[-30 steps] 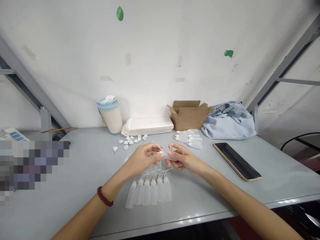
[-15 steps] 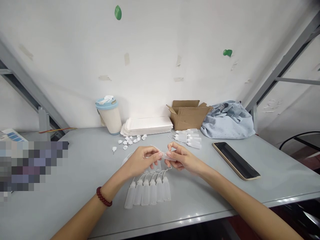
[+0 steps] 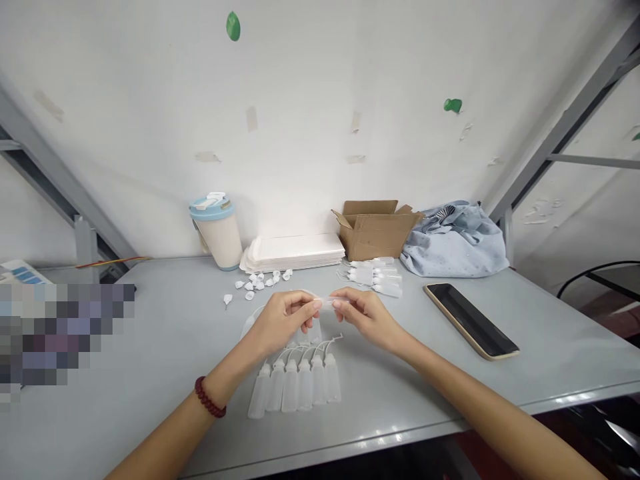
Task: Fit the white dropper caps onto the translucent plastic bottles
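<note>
Over the middle of the table, my left hand (image 3: 295, 317) and my right hand (image 3: 367, 317) meet nearly fingertip to fingertip. Both are closed in a pinch on a small translucent plastic dropper bottle (image 3: 327, 302), mostly covered by the fingers. A thin pale strap shows above my left fingers. Just below the hands lies a row of several like bottles (image 3: 305, 387), their curved straps pointing away from me. More bottles lie partly hidden behind my left hand. Loose white needle-tip caps (image 3: 259, 285) are scattered beyond it.
Another group of bottles (image 3: 375, 275) lies before an open cardboard box (image 3: 377, 237). Along the wall stand a blue-lidded cup (image 3: 220, 237), a stack of white envelopes (image 3: 297, 250) and a light blue cloth bag (image 3: 455, 247). A phone (image 3: 470, 320) lies at right.
My right fingers have curled in and turned, covering more of the bottle that showed between the hands. My left hand has barely moved.
</note>
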`<action>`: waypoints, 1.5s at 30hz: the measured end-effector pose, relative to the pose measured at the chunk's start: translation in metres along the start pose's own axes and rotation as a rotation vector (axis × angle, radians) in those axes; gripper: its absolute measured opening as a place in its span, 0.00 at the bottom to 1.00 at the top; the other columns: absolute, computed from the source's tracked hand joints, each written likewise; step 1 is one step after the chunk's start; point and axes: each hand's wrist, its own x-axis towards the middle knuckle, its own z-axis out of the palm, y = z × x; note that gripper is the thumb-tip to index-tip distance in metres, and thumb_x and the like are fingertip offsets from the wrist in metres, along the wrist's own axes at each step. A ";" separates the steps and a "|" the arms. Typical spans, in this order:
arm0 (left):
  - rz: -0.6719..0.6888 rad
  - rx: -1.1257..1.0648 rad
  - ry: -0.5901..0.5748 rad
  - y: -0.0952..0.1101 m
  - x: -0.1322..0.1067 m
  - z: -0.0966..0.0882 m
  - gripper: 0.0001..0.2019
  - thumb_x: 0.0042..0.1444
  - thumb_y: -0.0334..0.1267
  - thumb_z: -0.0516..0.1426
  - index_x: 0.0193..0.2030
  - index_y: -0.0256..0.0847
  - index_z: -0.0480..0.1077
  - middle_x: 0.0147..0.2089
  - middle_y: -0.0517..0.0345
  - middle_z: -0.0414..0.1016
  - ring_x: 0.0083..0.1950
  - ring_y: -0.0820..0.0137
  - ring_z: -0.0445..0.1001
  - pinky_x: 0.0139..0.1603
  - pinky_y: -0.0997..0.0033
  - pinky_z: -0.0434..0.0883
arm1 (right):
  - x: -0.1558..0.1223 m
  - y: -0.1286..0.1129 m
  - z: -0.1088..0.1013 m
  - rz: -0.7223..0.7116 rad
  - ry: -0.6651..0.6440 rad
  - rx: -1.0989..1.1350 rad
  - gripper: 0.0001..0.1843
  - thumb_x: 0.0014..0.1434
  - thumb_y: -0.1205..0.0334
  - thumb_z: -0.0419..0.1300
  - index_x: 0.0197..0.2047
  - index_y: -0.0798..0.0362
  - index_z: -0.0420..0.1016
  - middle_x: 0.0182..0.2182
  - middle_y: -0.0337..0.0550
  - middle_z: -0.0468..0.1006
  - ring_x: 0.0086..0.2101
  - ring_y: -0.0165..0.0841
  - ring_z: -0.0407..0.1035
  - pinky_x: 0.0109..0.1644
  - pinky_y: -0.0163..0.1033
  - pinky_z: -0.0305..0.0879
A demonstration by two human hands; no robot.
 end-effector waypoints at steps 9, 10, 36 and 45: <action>-0.014 0.036 0.040 0.001 -0.005 0.004 0.12 0.55 0.45 0.54 0.34 0.37 0.71 0.31 0.58 0.72 0.26 0.73 0.70 0.31 0.72 0.70 | 0.001 -0.004 -0.001 0.105 -0.028 0.192 0.20 0.59 0.46 0.53 0.37 0.57 0.71 0.20 0.35 0.64 0.19 0.23 0.51 0.21 0.32 0.46; -0.034 0.016 0.024 0.000 -0.004 0.004 0.14 0.56 0.46 0.53 0.32 0.37 0.71 0.30 0.58 0.71 0.25 0.73 0.70 0.29 0.72 0.70 | 0.000 -0.005 -0.001 0.079 -0.027 0.158 0.20 0.59 0.47 0.53 0.37 0.57 0.72 0.20 0.35 0.65 0.19 0.24 0.51 0.21 0.32 0.47; 0.372 0.528 0.147 -0.011 -0.006 0.018 0.14 0.62 0.37 0.47 0.25 0.41 0.60 0.27 0.58 0.68 0.29 0.71 0.66 0.31 0.72 0.62 | 0.004 -0.004 -0.004 0.270 -0.134 0.485 0.26 0.56 0.44 0.56 0.20 0.51 0.47 0.16 0.27 0.44 0.16 0.20 0.38 0.17 0.30 0.36; 0.430 0.648 0.086 -0.021 -0.007 0.013 0.06 0.62 0.37 0.49 0.39 0.39 0.66 0.35 0.55 0.72 0.30 0.70 0.69 0.31 0.71 0.65 | 0.003 -0.004 -0.014 0.261 -0.234 0.272 0.19 0.58 0.48 0.55 0.28 0.56 0.69 0.17 0.33 0.64 0.14 0.21 0.52 0.19 0.31 0.48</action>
